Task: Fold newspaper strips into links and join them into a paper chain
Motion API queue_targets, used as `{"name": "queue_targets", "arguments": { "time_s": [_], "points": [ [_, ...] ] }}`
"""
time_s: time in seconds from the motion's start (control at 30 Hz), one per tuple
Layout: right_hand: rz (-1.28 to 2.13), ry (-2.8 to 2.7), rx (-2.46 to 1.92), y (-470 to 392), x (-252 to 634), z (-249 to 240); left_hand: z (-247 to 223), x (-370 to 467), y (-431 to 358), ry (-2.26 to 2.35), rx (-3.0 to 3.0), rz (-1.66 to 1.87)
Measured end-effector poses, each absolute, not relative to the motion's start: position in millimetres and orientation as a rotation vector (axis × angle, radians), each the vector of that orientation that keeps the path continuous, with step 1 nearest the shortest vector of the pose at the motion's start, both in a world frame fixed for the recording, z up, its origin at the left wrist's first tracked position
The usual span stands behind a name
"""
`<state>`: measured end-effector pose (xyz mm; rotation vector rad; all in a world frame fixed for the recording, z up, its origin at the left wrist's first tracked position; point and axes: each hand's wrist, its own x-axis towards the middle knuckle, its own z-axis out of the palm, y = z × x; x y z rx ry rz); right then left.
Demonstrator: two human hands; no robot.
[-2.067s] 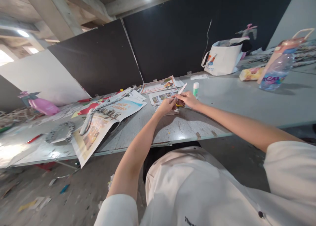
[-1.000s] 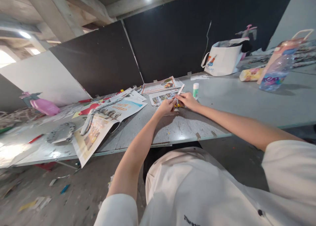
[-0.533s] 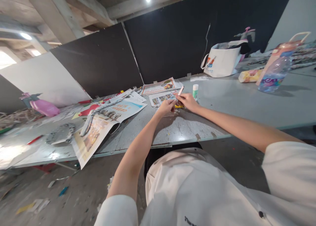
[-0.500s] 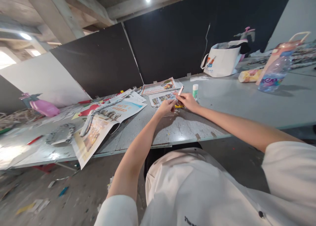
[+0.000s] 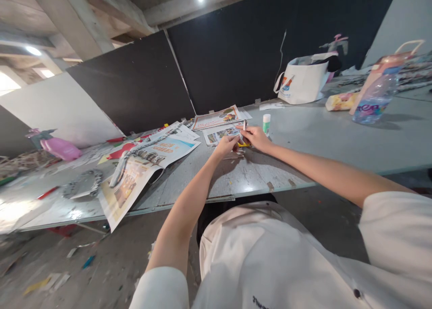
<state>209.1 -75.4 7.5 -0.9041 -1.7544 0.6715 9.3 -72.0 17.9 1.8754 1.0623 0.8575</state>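
Observation:
Near the middle of the grey table [image 5: 266,165], my left hand [image 5: 228,146] has its fingers pressed together; what they hold is too small to make out. Just right of it, my right hand [image 5: 255,138] pinches a small paper strip [image 5: 245,125] that stands up from the fingertips. Something yellow [image 5: 243,145] shows under my hands. Printed sheets [image 5: 216,136] lie right behind them. A glue stick [image 5: 266,124] with a white cap stands upright behind my right hand.
Large printed pages [image 5: 126,187] hang over the table's front edge at the left, near a braided ring [image 5: 96,183] and a pink spray bottle [image 5: 62,147]. A white bag [image 5: 302,81] and a plastic water bottle [image 5: 374,102] stand at the right. Black panels [image 5: 236,52] rise behind.
The paper strip in my right hand has turned from slanting right to nearly upright. Both hands have stayed close together in almost the same place.

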Motion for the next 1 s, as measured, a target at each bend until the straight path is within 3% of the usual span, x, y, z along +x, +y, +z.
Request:
{"name": "queue_targets", "arguments": {
  "time_s": [1.0],
  "points": [
    [0.584,-1.927,-0.851,-68.7,211.2,-2.6,23.9,11.8,-78.1,0.966,1.505,0.957]
  ]
}}
